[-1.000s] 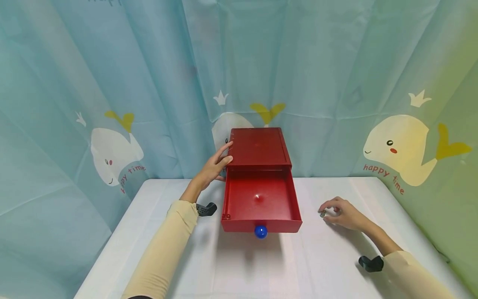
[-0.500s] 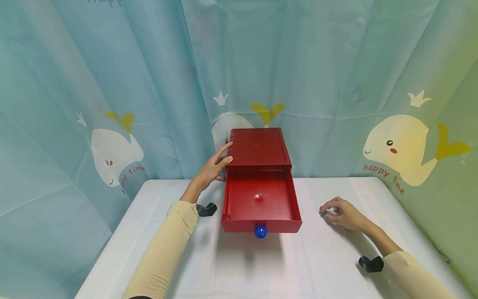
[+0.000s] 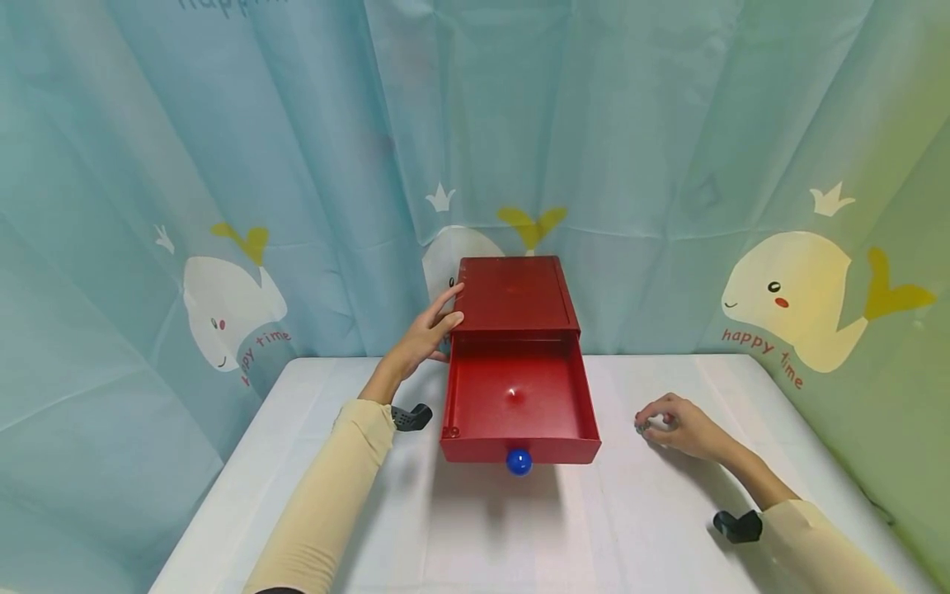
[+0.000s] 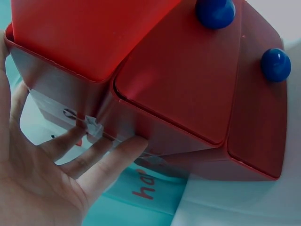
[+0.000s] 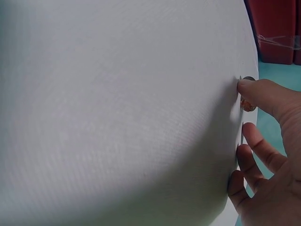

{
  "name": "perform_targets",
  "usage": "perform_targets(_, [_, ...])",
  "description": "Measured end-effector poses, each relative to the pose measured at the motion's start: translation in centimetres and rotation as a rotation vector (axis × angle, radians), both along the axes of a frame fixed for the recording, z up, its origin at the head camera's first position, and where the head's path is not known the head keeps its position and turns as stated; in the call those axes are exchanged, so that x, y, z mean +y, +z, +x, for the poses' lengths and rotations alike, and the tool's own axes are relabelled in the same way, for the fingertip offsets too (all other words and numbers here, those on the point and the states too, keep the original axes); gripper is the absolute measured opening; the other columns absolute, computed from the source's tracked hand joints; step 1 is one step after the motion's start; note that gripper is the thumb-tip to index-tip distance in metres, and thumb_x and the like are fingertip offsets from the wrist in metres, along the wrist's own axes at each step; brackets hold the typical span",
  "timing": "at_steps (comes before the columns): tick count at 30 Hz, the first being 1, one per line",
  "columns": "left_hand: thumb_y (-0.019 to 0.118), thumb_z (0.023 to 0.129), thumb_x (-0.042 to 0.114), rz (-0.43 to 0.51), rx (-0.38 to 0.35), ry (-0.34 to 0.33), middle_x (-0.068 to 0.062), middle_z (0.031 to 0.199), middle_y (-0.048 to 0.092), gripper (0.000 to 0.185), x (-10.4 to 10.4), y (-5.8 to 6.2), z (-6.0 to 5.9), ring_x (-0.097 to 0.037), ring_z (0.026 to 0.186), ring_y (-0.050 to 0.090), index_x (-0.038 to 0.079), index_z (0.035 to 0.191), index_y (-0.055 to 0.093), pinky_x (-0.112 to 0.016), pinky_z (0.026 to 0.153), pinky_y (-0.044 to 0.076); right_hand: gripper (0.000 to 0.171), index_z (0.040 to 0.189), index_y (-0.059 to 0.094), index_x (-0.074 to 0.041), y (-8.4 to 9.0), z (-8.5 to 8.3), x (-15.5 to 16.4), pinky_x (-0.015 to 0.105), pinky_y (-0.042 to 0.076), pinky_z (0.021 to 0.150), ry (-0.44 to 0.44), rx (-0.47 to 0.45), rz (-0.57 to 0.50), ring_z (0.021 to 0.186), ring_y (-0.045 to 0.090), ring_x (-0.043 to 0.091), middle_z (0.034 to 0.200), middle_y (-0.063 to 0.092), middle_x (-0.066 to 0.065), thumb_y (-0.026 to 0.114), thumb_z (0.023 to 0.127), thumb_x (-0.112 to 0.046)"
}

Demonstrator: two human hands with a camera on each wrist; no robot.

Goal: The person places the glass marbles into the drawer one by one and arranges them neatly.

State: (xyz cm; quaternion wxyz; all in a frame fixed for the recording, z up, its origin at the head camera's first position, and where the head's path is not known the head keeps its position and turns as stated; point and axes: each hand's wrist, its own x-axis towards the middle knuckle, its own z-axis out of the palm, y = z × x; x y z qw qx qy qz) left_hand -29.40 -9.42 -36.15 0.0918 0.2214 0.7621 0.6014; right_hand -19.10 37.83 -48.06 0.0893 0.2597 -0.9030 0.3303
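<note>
A red drawer cabinet [image 3: 512, 293] stands at the back middle of the table, its top drawer [image 3: 512, 396] pulled out, with a blue knob [image 3: 519, 462] on the front. Small round shiny pieces [image 3: 450, 431] lie in that drawer's front left corner. My left hand [image 3: 416, 346] rests against the cabinet's left side, fingers [image 4: 110, 162] mostly straight over clear tape. On the table to the right, my right hand [image 3: 686, 426] pinches a small shiny gem-like piece [image 5: 248, 104], amber and dark, partly hidden by the thumb.
Below the open drawer, the cabinet's lower drawers [image 4: 183, 70] are shut, with blue knobs [image 4: 276, 65]. White cloth covers the table [image 3: 505, 536]. A blue-green curtain [image 3: 631, 124] with printed whales hangs close behind the table and along both sides.
The fingertips of my right hand have closed in slightly on the small piece, which shows less now. My left hand and the cabinet have stayed put.
</note>
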Motion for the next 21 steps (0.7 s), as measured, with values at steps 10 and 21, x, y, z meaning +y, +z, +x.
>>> perform_targets(10, [0.054, 0.101, 0.044, 0.006, -0.010, 0.003, -0.013, 0.159, 0.041, 0.064, 0.0, -0.1, -0.1, -0.037, 0.133, 0.052, 0.045, 0.160, 0.029, -0.057, 0.086, 0.058, 0.021, 0.098, 0.077, -0.012, 0.6, 0.1, -0.2, 0.030, 0.044, 0.072, -0.003, -0.047, 0.018, 0.086, 0.051, 0.016, 0.098, 0.066, 0.001, 0.081, 0.082, 0.000])
perform_targets(21, [0.055, 0.101, 0.046, 0.008, -0.019, 0.001, -0.014, 0.160, 0.039, 0.065, 0.1, 0.1, 0.0, -0.038, 0.134, 0.051, 0.045, 0.160, 0.029, -0.059, 0.088, 0.057, 0.019, 0.098, 0.076, -0.013, 1.7, 0.0, -0.3, 0.031, 0.049, 0.074, -0.009, -0.064, 0.063, 0.084, 0.056, 0.018, 0.096, 0.066, -0.001, 0.082, 0.083, -0.004])
